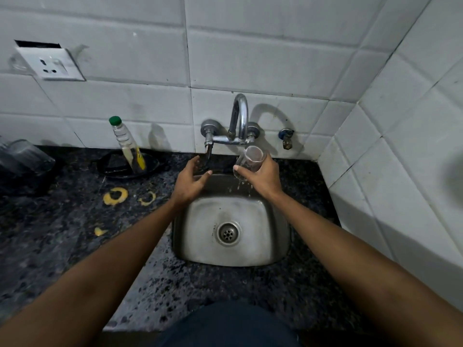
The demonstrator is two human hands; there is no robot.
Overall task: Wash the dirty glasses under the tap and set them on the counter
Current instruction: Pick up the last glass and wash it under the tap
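Dark clothing: nearest item, bottom centre, at the counter's front edge.
Counter: dark speckled stone around the sink; yellow peel scraps lie on its left part.
Sink: small steel basin set into the counter, drain at its centre; no other glass shows inside it.
Left hand: over the sink's back left corner, fingers relaxed and slightly spread, holding nothing; fingertips just beside the tap's left handle.
Right hand: over the sink's back right corner, fingers and thumb curled round the glass.
Glass: clear tumbler in the right hand, tilted, mouth up and toward the wall, base down toward the basin; water drips from it and from the hand into the sink.
Long axis of glass: slanted, running from the rim near the spout down and left toward the base.
Tap: wall-mounted chrome gooseneck; the glass rim sits just below and right of the spout. No clear stream is visible.
Left handle: hangs down from the tap body, nearer the left hand than the right.
Key relation: the free left hand is placed for the handle, the right hand keeps the glass under the spout; bare counter lies just right of the right hand, a likely place to set it.
Bottle: green-capped, leaning in a black dish far left of the tap.
Wall socket: on the tiles, farthest, upper left.
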